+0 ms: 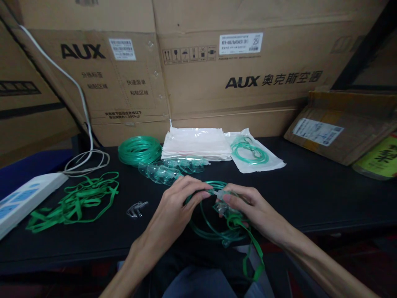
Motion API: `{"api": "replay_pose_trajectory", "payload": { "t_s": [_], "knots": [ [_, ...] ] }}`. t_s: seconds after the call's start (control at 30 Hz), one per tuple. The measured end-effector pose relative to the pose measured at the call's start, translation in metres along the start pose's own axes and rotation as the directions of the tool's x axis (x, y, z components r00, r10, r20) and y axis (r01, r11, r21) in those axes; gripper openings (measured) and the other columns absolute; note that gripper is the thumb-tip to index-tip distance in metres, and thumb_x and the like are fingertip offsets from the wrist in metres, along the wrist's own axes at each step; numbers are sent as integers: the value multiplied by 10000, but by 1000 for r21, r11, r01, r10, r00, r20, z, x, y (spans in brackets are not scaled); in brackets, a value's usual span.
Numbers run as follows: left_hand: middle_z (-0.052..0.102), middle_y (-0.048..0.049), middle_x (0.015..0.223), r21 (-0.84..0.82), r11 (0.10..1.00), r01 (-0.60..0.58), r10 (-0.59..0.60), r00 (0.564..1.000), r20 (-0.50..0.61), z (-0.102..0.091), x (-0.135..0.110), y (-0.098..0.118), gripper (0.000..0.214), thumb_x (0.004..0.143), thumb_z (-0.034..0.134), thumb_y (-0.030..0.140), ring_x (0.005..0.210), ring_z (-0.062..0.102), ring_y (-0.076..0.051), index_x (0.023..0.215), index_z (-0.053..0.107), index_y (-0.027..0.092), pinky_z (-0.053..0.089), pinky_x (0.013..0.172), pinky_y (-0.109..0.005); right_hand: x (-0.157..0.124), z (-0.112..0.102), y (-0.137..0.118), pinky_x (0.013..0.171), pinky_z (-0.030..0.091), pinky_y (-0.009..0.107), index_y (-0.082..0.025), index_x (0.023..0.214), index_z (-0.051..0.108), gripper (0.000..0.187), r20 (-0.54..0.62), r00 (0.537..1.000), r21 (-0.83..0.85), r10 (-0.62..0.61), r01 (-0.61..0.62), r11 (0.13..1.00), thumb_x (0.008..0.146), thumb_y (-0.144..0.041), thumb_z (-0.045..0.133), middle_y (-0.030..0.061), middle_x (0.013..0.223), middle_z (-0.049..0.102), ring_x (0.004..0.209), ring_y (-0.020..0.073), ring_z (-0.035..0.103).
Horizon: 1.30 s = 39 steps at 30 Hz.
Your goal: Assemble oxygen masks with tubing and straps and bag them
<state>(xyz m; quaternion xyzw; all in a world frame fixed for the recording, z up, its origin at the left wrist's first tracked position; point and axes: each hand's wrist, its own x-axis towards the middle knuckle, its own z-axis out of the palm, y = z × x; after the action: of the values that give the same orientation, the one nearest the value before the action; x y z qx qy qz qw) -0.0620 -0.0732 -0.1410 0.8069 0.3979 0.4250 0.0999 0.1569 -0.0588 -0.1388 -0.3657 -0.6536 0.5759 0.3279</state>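
My left hand [182, 198] pinches the end of a coiled green plastic tube [203, 234]. My right hand [248, 203] is closed around a clear mask [228, 209] with a pale connector, and a green elastic strap [256, 252] hangs from it past the table edge. Tube end and connector meet between my fingertips; whether they are fully joined I cannot tell. Beyond my hands lie several clear masks [161, 171], partly overlapping. Small clear bent connectors [136, 210] rest left of my left hand.
At the back are a roll of green tubing [139, 150], a stack of white bags [195, 142] and a bag with tubing in it [251, 153]. Green straps [77, 203] and a white power strip [31, 194] lie left. Cardboard boxes [192, 95] wall the rear; another box [341, 124] leans right.
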Motion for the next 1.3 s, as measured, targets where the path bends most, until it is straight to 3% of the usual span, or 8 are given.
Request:
{"api": "replay_pose_trajectory", "payload": {
  "t_s": [0.1, 0.27, 0.4, 0.6, 0.8, 1.1, 1.3],
  "knots": [
    [712, -28, 1007, 51, 996, -67, 66, 998, 24, -2, 1, -3, 153, 954, 637, 115, 955, 640, -155, 1064, 713, 189, 513, 884, -277, 0, 1, -1, 503, 334, 237, -195, 859, 668, 393, -11, 1000, -70, 0, -1, 998, 936, -575, 600, -1, 743, 615, 603, 126, 479],
    [703, -45, 969, 148, 976, -162, 150, 984, 92, -7, 6, -4, 142, 1007, 561, 186, 894, 610, -170, 1032, 699, 163, 512, 822, -294, 2, 2, -2, 611, 404, 255, -182, 876, 692, 375, -14, 998, -180, -69, 65, 981, 952, -536, 594, -1, 750, 592, 678, 142, 505],
    [690, -53, 968, 175, 970, -170, 145, 978, 147, -8, 7, -5, 141, 1020, 539, 198, 887, 597, -179, 1008, 672, 152, 513, 822, -318, 4, 2, -3, 524, 347, 240, -175, 886, 691, 372, -7, 998, -202, -61, 58, 978, 963, -520, 576, -1, 731, 586, 613, 122, 451],
    [649, -46, 937, 199, 968, -155, 136, 985, 105, -1, 4, -6, 115, 1006, 531, 106, 878, 578, -182, 1017, 634, 157, 506, 818, -324, 6, 1, -2, 495, 302, 238, -179, 916, 684, 381, 20, 999, -150, -41, 44, 988, 970, -534, 558, -17, 705, 536, 563, 106, 384],
    [608, -52, 923, 379, 896, -232, 128, 951, 281, -5, 8, -7, 189, 1002, 473, 67, 879, 523, -218, 1023, 639, 154, 478, 829, -377, 6, 6, 0, 602, 353, 272, -185, 874, 662, 357, -29, 994, -225, -109, 100, 969, 966, -515, 561, -4, 753, 536, 682, 152, 446],
    [585, -37, 899, 290, 943, -165, 116, 977, 177, 4, 12, -4, 192, 971, 472, 8, 865, 540, -197, 938, 586, 158, 489, 803, -327, 9, 5, 1, 516, 295, 251, -180, 849, 644, 405, -31, 998, -142, -57, 52, 988, 955, -563, 565, -31, 698, 467, 581, 115, 382],
    [644, -51, 928, 315, 921, -229, 132, 945, 300, -3, 17, -6, 214, 990, 465, 32, 860, 547, -204, 965, 638, 155, 492, 812, -344, 8, 8, 1, 595, 342, 265, -185, 839, 640, 387, -36, 993, -182, -110, 102, 978, 960, -544, 558, -21, 727, 491, 661, 141, 422]
  ]
}}
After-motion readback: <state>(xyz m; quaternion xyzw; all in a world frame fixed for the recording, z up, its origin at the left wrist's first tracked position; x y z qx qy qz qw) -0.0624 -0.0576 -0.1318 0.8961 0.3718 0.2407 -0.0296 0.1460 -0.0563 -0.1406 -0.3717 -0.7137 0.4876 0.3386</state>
